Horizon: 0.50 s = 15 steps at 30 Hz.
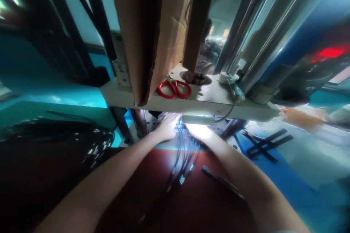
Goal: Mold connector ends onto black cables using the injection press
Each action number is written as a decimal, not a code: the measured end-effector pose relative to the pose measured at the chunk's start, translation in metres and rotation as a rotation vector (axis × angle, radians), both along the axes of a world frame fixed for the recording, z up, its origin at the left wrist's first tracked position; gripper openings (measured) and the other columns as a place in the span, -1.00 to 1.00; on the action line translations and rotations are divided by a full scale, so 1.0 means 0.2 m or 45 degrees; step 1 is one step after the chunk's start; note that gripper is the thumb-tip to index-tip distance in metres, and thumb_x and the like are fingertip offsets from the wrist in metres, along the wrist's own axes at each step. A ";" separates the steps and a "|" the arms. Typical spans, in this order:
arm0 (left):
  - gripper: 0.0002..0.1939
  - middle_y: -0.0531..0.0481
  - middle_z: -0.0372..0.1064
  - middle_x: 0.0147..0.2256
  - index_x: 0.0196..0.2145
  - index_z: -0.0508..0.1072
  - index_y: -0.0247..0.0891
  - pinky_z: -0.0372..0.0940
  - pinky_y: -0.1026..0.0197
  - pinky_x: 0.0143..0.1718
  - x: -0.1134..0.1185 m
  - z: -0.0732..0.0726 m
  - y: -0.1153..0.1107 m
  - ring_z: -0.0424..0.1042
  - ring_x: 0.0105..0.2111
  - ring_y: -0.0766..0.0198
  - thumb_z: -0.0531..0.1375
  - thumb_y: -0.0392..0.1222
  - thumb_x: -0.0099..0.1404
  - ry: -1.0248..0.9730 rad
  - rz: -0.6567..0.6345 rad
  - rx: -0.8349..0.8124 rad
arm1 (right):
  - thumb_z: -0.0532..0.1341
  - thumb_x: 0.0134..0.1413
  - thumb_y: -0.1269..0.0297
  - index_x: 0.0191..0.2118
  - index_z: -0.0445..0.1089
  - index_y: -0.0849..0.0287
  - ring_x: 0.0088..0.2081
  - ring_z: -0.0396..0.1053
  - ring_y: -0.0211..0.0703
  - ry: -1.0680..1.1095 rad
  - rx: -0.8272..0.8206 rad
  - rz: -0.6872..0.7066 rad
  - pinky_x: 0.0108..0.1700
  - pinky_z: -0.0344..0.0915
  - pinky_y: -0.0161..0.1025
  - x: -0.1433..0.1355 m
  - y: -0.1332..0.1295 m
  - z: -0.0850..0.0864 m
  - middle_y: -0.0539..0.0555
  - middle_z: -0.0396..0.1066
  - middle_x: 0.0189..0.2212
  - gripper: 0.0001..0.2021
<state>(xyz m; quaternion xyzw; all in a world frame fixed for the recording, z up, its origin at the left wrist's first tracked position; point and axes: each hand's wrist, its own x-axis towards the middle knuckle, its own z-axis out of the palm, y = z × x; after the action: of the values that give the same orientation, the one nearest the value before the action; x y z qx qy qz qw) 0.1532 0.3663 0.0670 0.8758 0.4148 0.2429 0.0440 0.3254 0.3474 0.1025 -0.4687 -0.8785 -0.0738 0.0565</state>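
Observation:
Both hands reach under the pale machine plate [175, 102], into the glow of a lamp [198, 119]. On the left of the dark cables [186, 153] is my left hand [168, 125]; its fingertips are hidden near the plate's underside. To their right, my right hand [198, 131] is washed out by the light, and its fingers cannot be made out. The cables run from between the hands down over a red-brown surface [153, 174], with shiny connectors [182, 179] at their ends. What either hand holds is not visible.
Red-handled scissors [175, 89] and cardboard [171, 25] rest on the plate. A dark strip tool [222, 181] lies beside the right forearm. Black strips [269, 143] lie on blue at right. Metal columns [276, 40] rise at right. A dark cable bundle [95, 145] is at left.

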 end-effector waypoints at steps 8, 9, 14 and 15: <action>-0.39 -0.23 0.28 0.01 0.09 0.22 -0.34 0.13 0.06 0.09 0.04 0.04 0.02 0.23 0.04 0.04 0.06 -0.36 0.02 0.082 0.006 -0.013 | -0.07 0.18 0.53 -0.02 0.33 0.23 -0.10 0.35 -0.04 -0.011 -0.039 -0.128 0.11 0.14 -0.01 -0.06 -0.02 0.01 0.17 0.43 -0.16 -0.65; -0.38 -0.26 0.27 0.02 0.10 0.21 -0.35 0.13 0.04 0.09 0.03 0.04 0.02 0.21 0.06 0.02 0.07 -0.37 0.01 0.097 -0.001 -0.021 | -0.07 0.18 0.53 -0.03 0.34 0.22 -0.10 0.35 -0.05 -0.013 -0.044 -0.137 0.11 0.15 -0.02 -0.07 -0.02 0.02 0.17 0.43 -0.16 -0.66; -0.29 -0.17 0.29 0.01 0.14 0.12 -0.28 0.22 0.09 0.00 -0.01 0.05 0.07 0.28 0.02 0.13 0.01 -0.46 -0.03 0.109 0.031 -0.106 | -0.07 0.16 0.56 -0.08 0.36 0.26 -0.13 0.37 -0.07 0.000 -0.041 -0.160 0.06 0.19 -0.07 -0.07 0.00 0.06 0.21 0.43 -0.16 -0.66; -0.31 -0.17 0.31 -0.01 0.14 0.12 -0.29 0.24 0.10 -0.03 -0.02 0.05 0.08 0.31 -0.01 0.14 -0.01 -0.47 0.00 0.105 0.073 -0.111 | -0.06 0.16 0.57 -0.10 0.37 0.28 -0.15 0.38 -0.07 0.005 -0.038 -0.159 0.05 0.20 -0.08 -0.07 0.00 0.06 0.23 0.43 -0.16 -0.67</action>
<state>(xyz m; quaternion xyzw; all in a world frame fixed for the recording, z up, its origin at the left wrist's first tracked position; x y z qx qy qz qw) 0.1497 0.3831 0.0774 0.8700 0.4515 0.1896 0.0580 0.3106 0.3474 0.1154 -0.5234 -0.8484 -0.0632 0.0468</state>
